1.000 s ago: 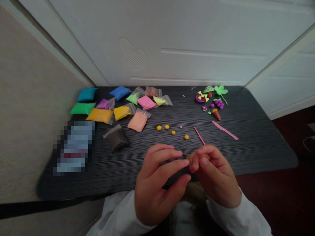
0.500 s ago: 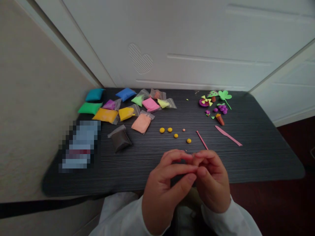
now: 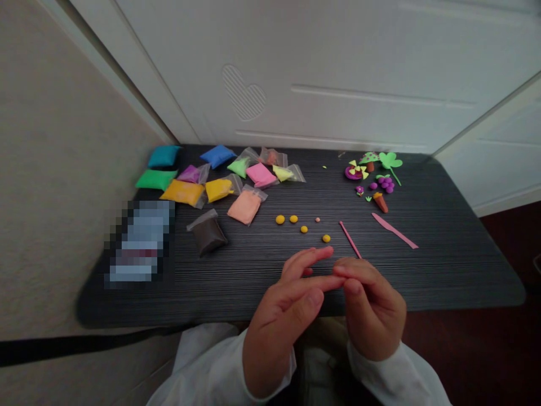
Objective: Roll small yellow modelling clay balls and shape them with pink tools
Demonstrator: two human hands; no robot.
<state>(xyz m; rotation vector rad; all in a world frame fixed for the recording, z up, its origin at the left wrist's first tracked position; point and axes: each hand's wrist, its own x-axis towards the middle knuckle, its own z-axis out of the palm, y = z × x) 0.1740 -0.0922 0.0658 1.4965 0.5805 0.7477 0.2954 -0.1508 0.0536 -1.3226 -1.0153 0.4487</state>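
Note:
My left hand [image 3: 284, 318] is over the table's near edge with its fingers stretched out and apart. The thumb and forefinger of my right hand [image 3: 375, 316] pinch together at the tip of the left forefinger; anything between them is too small or hidden to make out. Just beyond my hands lie several small yellow clay balls [image 3: 280, 219] and a tiny peach clay ball [image 3: 318, 220]. A thin pink modelling stick [image 3: 350, 239] points towards my right hand. To its right rests a pink plastic clay knife [image 3: 395, 230].
Bags of coloured clay [image 3: 244, 205] are spread over the left half of the dark table [image 3: 456, 265]. A blurred-out flat item [image 3: 141, 242] lies at the left edge. Clay figures, including purple grapes [image 3: 386, 184] and a carrot [image 3: 381, 203], sit back right before a white panel.
My hands have spread slightly apart. The left fingers have straightened, and the right thumb and forefinger now pinch at the left forefinger's tip. The view has shifted a little.

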